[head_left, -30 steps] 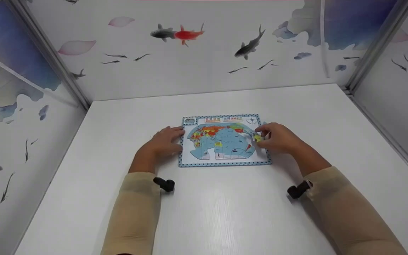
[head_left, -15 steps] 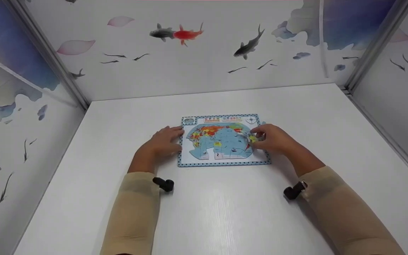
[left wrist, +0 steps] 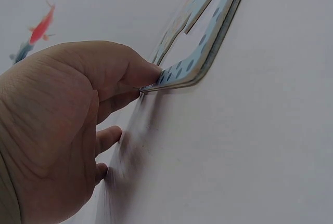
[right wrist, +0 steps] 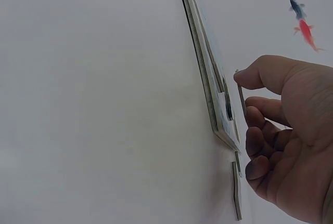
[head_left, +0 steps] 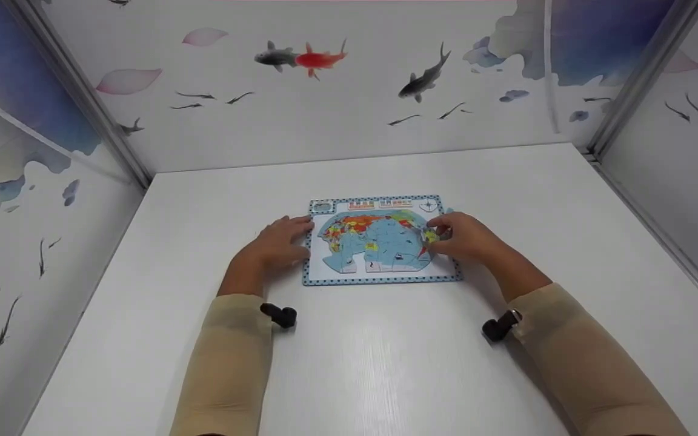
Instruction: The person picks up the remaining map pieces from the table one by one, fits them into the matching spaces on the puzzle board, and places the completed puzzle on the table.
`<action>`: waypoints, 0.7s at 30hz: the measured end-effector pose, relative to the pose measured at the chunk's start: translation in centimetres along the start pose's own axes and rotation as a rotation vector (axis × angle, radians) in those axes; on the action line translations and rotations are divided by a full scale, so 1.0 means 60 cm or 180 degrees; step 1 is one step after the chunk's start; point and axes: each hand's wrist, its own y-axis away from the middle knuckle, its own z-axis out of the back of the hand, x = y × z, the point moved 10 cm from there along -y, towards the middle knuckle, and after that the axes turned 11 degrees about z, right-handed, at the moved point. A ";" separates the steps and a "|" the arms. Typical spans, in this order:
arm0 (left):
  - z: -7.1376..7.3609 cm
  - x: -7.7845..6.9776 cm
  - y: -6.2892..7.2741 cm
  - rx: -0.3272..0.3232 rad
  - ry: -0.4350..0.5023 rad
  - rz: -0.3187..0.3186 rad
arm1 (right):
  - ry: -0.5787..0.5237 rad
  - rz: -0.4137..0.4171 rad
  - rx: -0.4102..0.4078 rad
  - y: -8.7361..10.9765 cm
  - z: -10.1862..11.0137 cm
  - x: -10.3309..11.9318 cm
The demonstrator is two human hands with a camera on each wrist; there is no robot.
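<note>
A world map jigsaw puzzle board [head_left: 379,281] with a dotted blue border lies flat on the table. My left hand [head_left: 279,239] rests at its left edge; in the left wrist view the thumb [left wrist: 148,72] presses on the border near a corner and the other fingers are fairly straight. Between thumb and forefinger, my right hand [head_left: 467,237] pinches a small yellow and blue puzzle piece [head_left: 431,236] over the map's right side. The right wrist view shows that puzzle piece [right wrist: 241,96] edge-on, tilted just above the board; its exact contact is hard to tell.
Another loose puzzle piece [right wrist: 236,193] lies beside the board, mostly hidden by the right hand in the head view. White table [head_left: 337,351] surrounds the board, and panels printed with fish [head_left: 322,59] stand at the back and sides.
My right hand has moved a little left over the map with the puzzle piece, and its motion is small in the last half second. My left hand stays at the board's edge.
</note>
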 end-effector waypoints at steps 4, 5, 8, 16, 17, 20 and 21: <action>-0.001 -0.001 0.000 0.0006 -0.0024 -0.0023 | -0.0010 -0.0020 0.0017 -0.002 -0.003 -0.002; 0.000 -0.001 -0.001 0.0003 -0.0033 -0.0032 | -0.0006 -0.0024 0.0022 -0.002 -0.003 -0.002; 0.000 -0.001 -0.001 0.0009 -0.0039 -0.0049 | -0.0018 -0.0030 0.0046 -0.002 -0.005 -0.003; 0.000 -0.001 -0.002 0.0015 -0.0045 -0.0048 | -0.0067 -0.0040 0.0106 -0.003 -0.012 -0.006; 0.000 -0.001 -0.002 0.0018 -0.0044 -0.0051 | -0.0072 -0.0040 0.0107 -0.003 -0.012 -0.007; -0.001 -0.001 -0.003 0.0017 -0.0059 -0.0075 | -0.0075 -0.0029 0.0111 -0.003 -0.014 -0.007; -0.001 -0.001 -0.004 0.0015 -0.0059 -0.0081 | -0.0069 -0.0024 0.0114 -0.003 -0.014 -0.007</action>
